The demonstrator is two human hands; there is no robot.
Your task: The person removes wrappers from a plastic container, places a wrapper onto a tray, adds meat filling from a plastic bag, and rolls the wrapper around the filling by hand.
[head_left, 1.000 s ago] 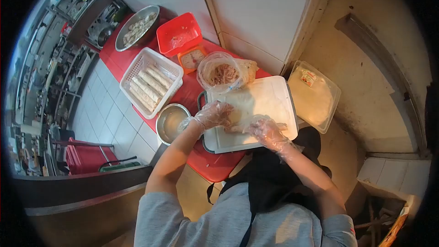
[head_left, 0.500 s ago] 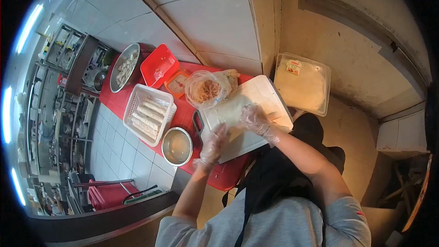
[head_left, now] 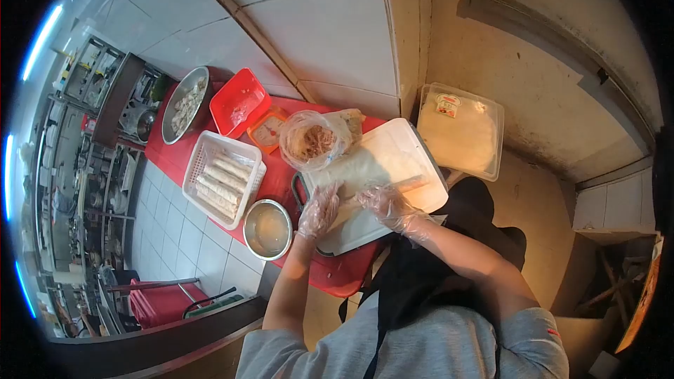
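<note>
A thin pale wrapper point(head_left: 358, 168) lies across the white cutting board point(head_left: 354, 237), with a long brownish strip point(head_left: 411, 183) showing along it. My left hand point(head_left: 319, 212), in a clear plastic glove, rests at the board's left side by the wrapper's end, fingers extended. My right hand point(head_left: 385, 205), also gloved, has its fingers curled over the strip near the middle of the board; the part beneath them is hidden. Just beyond the board sits an open plastic bag of minced filling point(head_left: 316, 142).
Left of the board are a metal bowl of liquid point(head_left: 268, 229) and a white basket of rolls point(head_left: 223, 181). Farther back stand an orange scale point(head_left: 267, 131), a red tub point(head_left: 239, 102) and a metal bowl of pieces point(head_left: 187, 107). A lidded clear box point(head_left: 460, 132) is at right.
The view has swung, shifting the scene. Both hands moved apart from the strip, then came closer together; my right hand has come back toward the body onto the strip.
</note>
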